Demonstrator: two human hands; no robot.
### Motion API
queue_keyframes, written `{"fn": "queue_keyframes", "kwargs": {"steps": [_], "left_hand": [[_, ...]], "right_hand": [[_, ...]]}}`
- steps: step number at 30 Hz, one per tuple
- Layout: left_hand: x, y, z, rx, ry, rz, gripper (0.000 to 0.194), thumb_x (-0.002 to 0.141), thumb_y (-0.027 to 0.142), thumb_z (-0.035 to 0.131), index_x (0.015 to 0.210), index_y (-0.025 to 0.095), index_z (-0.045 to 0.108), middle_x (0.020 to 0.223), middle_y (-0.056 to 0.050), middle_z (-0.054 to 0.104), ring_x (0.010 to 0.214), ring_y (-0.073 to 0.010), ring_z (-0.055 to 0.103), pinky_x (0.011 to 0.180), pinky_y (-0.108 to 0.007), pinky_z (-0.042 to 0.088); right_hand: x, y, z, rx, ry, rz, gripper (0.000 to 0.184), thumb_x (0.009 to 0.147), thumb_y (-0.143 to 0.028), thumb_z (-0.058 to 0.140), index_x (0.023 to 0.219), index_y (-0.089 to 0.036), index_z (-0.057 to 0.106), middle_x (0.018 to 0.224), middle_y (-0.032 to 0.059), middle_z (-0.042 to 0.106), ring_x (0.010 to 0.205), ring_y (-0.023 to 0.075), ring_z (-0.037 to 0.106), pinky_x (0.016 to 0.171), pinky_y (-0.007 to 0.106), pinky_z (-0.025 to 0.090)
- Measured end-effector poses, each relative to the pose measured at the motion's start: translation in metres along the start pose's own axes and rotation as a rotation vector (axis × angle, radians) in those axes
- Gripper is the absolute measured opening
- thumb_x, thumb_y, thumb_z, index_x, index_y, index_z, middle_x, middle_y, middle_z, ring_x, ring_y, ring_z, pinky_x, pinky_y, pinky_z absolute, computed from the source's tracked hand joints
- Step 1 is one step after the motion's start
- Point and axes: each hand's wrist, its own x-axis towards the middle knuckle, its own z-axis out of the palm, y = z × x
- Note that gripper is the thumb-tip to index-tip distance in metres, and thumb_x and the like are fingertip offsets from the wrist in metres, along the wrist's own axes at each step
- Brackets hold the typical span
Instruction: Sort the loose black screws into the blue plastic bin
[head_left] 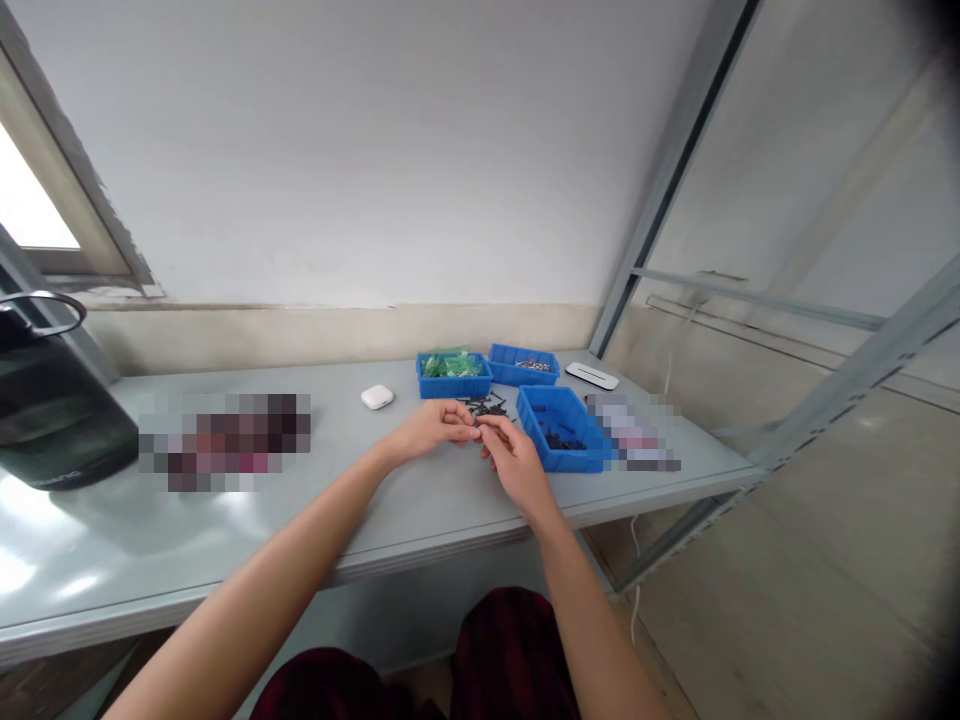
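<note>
My left hand (435, 430) and my right hand (514, 458) meet fingertip to fingertip above the table. Both are closed in a pinch, and whatever small piece sits between the fingertips is too small to name. Just behind them lies a loose pile of small dark screw-like parts (491, 408). To the right of my right hand stands a blue bin (581, 461) with small black parts (564, 442) in it. Behind the pile, another blue bin (454, 387) holds green plastic bags (451, 364). Beside that one, a third blue bin (523, 377) contains small silvery parts (532, 366).
On the grey table (330, 520) are a white earbud case (377, 397), a white flat device (592, 376) and two blurred-out items. A large dark container (64, 410) with a ring handle stands at the left. A metal frame post (667, 190) rises at the right.
</note>
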Motion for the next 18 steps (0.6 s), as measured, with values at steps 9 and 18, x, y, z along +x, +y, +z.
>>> {"fn": "queue_keyframes", "kwargs": {"steps": [9, 18], "left_hand": [[-0.0006, 0.0017, 0.0010, 0.060, -0.010, 0.024, 0.026, 0.072, 0.038, 0.073, 0.082, 0.015, 0.065, 0.078, -0.004, 0.068, 0.075, -0.0148, 0.062, 0.076, -0.030, 0.048], [-0.0002, 0.0020, -0.0010, 0.099, 0.047, 0.021, 0.023, 0.076, 0.035, 0.068, 0.088, 0.015, 0.068, 0.083, -0.005, 0.067, 0.075, -0.0138, 0.059, 0.075, -0.029, 0.048]], "right_hand": [[-0.0015, 0.0004, -0.0014, -0.028, 0.016, -0.009, 0.026, 0.085, -0.045, 0.052, 0.089, -0.023, 0.064, 0.082, 0.0025, 0.067, 0.069, 0.0180, 0.061, 0.061, 0.029, 0.045], [0.0005, 0.0054, -0.0003, 0.010, 0.071, 0.004, 0.028, 0.086, -0.045, 0.050, 0.098, -0.023, 0.061, 0.084, 0.0045, 0.067, 0.069, 0.0192, 0.061, 0.058, 0.029, 0.045]]}}
